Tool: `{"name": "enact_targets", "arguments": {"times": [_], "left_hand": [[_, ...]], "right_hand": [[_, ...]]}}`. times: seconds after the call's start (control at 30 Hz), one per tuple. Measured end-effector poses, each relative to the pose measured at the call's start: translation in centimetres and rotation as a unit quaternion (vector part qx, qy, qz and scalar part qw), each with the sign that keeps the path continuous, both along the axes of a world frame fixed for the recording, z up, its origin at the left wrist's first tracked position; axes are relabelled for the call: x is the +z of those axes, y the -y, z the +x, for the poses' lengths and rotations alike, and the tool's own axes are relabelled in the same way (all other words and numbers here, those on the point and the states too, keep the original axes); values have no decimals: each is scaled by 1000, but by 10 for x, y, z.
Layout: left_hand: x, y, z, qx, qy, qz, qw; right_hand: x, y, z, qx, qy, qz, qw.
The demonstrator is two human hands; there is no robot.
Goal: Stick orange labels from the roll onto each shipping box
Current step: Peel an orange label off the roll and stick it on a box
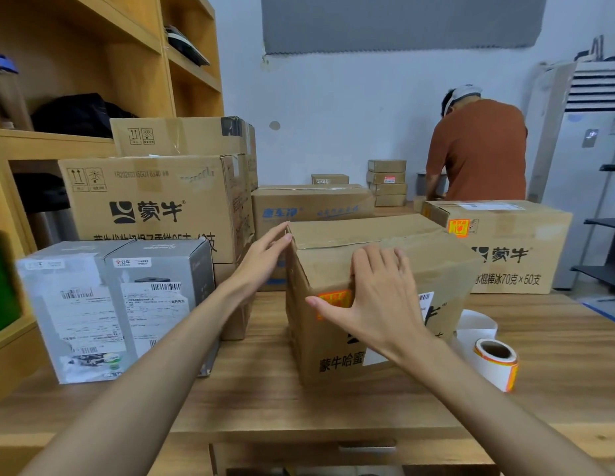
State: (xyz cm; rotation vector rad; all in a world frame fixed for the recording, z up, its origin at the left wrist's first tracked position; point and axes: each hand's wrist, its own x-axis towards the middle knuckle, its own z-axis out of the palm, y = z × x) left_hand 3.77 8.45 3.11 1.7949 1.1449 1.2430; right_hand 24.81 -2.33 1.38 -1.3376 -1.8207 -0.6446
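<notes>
Head camera view: a brown cardboard shipping box stands at the middle of a wooden table, with an orange label stuck high on the left of its near face. The right hand lies flat against that face. Its fingers are straight and close together with the tips at the top edge, and the thumb stretches left across part of the orange label. The left hand reaches in on an extended arm, its straight fingers touching the box's upper far-left corner.

Black print low on the near face reads 蒙牛哈蜜, the rest hidden by the wrist. A white barcode sticker shows just right of the right hand. A roll of orange labels on white backing lies on its side on the table just right of the box, a loose white strip curling behind it.

To the left stands a grey carton with the 公牛 logo and waybills. Behind it, a large brown carton carries the 蒙牛 brand. Another carton at right reads 蒙牛 and 70克×50支 and bears its own orange sticker. A person in a rust shirt stands at the far wall, back turned.
</notes>
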Motion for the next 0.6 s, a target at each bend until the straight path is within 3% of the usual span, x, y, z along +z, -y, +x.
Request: {"name": "enact_targets", "arguments": {"times": [0.07, 0.23, 0.37, 0.5, 0.6], "left_hand": [[-3, -2, -1, 1, 8, 3, 1000], [-17, 20, -10, 6, -75, 54, 996], [-30, 44, -22, 20, -112, 96, 989], [-30, 68, -26, 32, -123, 160, 979], [-28, 73, -30, 53, -164, 189, 967]], "right_hand": [[1, 1, 1, 0, 2, -12, 1000], [2, 8, 25, 46, -8, -28, 999], [-3, 17, 50, 17, 8, -16, 1000], [-9, 15, 71, 33, -11, -105, 994], [-8, 4, 77, 120, -85, -189, 971]]}}
